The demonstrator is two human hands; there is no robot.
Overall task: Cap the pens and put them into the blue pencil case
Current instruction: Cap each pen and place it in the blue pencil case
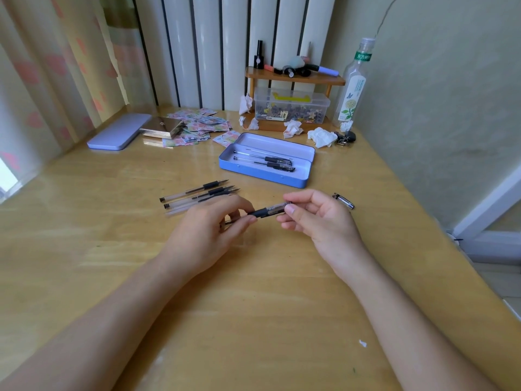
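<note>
Above the middle of the wooden table, my left hand (pixel 207 230) and my right hand (pixel 315 218) hold one clear pen with a black grip (pixel 267 211) between them. My left fingers pinch the barrel end, my right fingers pinch the clear cap end. Several uncapped pens (pixel 197 194) lie side by side just beyond my left hand. One loose cap (pixel 344 201) lies to the right of my right hand. The open blue pencil case (pixel 239 166) sits farther back with three capped pens (pixel 270 162) inside.
The case's lid (pixel 118 131) lies at the far left by a gold box (pixel 162 127) and scattered stickers (pixel 203 125). Behind stand a wooden shelf (pixel 294 77), a clear plastic box (pixel 291 107), crumpled tissues (pixel 321 136) and a bottle (pixel 352 86). The table edge runs diagonally on the right.
</note>
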